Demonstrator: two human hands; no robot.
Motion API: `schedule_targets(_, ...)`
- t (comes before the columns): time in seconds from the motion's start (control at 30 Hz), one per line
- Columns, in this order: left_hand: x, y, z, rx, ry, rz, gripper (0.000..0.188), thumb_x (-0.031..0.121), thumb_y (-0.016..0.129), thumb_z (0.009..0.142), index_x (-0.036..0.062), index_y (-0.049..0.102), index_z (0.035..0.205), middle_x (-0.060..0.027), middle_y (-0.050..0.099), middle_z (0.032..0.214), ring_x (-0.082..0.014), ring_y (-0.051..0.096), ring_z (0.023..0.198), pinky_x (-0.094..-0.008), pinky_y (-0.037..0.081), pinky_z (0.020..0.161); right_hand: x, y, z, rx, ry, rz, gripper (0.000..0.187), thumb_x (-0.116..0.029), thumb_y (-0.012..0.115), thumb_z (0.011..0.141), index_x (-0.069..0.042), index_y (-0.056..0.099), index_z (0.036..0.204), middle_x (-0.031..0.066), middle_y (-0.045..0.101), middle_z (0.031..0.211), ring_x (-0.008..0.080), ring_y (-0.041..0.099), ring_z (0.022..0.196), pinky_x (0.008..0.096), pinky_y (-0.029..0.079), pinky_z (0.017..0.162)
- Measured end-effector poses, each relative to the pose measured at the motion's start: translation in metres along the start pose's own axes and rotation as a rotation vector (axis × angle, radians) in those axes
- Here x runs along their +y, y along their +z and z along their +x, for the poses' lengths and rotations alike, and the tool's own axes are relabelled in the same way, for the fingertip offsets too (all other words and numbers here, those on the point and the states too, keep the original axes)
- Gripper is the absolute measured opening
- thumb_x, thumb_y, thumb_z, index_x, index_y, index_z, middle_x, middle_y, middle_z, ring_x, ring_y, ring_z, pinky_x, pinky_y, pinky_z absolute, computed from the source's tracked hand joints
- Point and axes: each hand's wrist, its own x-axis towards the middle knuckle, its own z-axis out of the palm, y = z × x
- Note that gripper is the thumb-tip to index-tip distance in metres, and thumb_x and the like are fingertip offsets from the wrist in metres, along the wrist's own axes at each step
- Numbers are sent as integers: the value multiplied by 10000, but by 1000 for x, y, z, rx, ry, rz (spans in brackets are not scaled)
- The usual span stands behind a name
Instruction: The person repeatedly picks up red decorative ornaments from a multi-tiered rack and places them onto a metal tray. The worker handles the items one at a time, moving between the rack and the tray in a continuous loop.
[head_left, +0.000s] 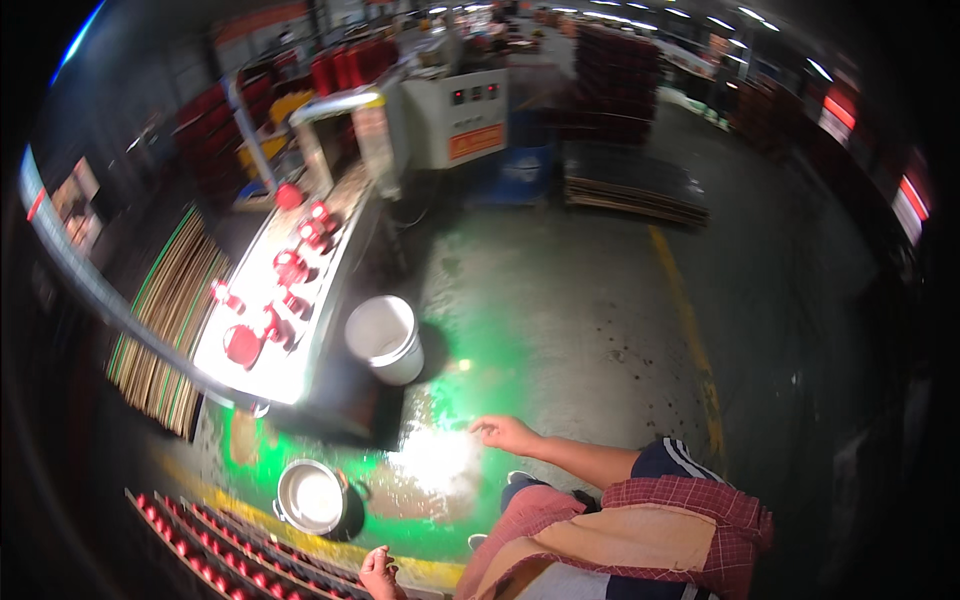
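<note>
My right hand (507, 436) is held out over the wet floor, its fingers loosely bent and apart, with nothing seen in it. Lower down, my left hand (379, 573) is near the rack of red pieces (215, 550); its fingers are half curled and no object shows in them. Neither hand touches anything. Several glossy red rounded pieces (243, 345) lie on the brightly lit white conveyor belt (225, 330), out of reach of both hands. Their exact kind is washed out by glare.
A white bucket (385, 338) stands beside the conveyor, and a metal pot (312, 497) sits on the floor. Stacked boards (165, 320) lean left of the belt. Behind are a control cabinet (455, 118), a low board stack (635, 185) and tall dark-red stacks (612, 85).
</note>
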Motion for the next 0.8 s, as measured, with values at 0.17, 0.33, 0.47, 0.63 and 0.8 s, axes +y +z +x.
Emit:
schedule_targets(0.17,-16,-34,-74,243,242,6,267,220,651,953,26,705,1129,27,617,772,-43,465,570,-204,346,508,12,63,49,-263,-142,41,324,-77,639,885,-85,657,1209,30,634,1035,146,603,989,292,506,877)
schedule_targets(0.33,-30,-23,-155,727,144,-226,242,168,666,941,35,721,1134,44,642,843,-32,531,666,-188,403,559,-15,148,95,-661,-188,44,297,-56,643,892,-93,676,1185,13,632,1048,86,588,838,225,489,689)
schedule_targets(0.47,-58,-13,-203,1048,39,-248,238,160,668,934,110,727,1159,48,691,921,-29,580,733,-181,434,591,-41,233,92,-898,-50,64,299,13,632,892,-90,675,1169,-16,638,1020,47,550,787,201,450,645)
schedule_targets(0.63,-90,-45,-240,1458,71,-287,292,131,634,955,97,685,1241,26,688,1002,-40,568,766,-201,460,657,-93,351,71,-1182,-331,-116,356,-36,649,885,-120,654,1231,15,634,1121,115,574,945,287,496,822)
schedule_targets(0.8,-73,-144,-224,1727,331,111,408,85,675,898,135,648,1302,-65,580,1340,-151,590,1113,-292,487,877,-182,492,26,-1370,-773,-57,402,11,652,839,-114,665,1221,36,599,1126,125,573,920,244,497,829)
